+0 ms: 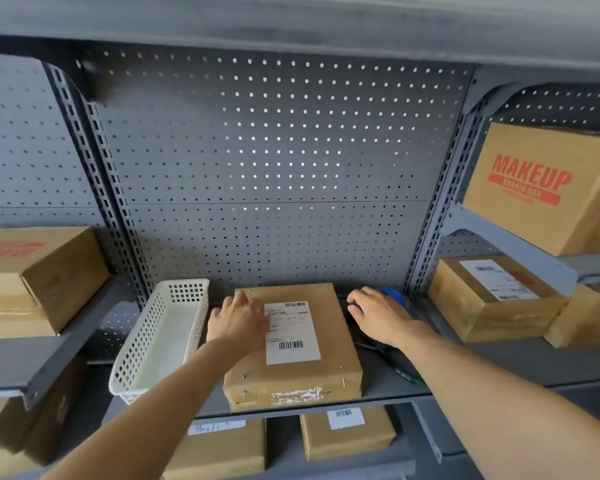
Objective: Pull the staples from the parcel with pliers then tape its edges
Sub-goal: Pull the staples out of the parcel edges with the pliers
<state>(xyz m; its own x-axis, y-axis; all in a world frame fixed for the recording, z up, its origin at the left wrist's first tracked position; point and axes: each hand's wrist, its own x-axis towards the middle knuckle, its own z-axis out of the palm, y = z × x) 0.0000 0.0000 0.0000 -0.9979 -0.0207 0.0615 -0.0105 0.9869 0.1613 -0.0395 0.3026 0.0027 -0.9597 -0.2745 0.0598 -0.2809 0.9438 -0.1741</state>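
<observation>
Left hand [238, 318] lies flat, unclenched, on the stapled brown parcel [291, 344] with its barcoded label [290, 332]; right hand [378, 315] spreads beside it, ungrasping.

Soft, even, fairly dim light fills the scene, and bright daylight shows through the holes of the pegboard [274, 161]. Shadows are faint. The wide lens bows the shelf posts outward towards the edges. The top shelf [291, 26] is smeared with blur, and fine print on the label [291, 332] is unreadable.

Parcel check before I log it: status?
Left hand flat on parcel. Right hand beside it, empty. Staples still in. Pliers untouched.
</observation>
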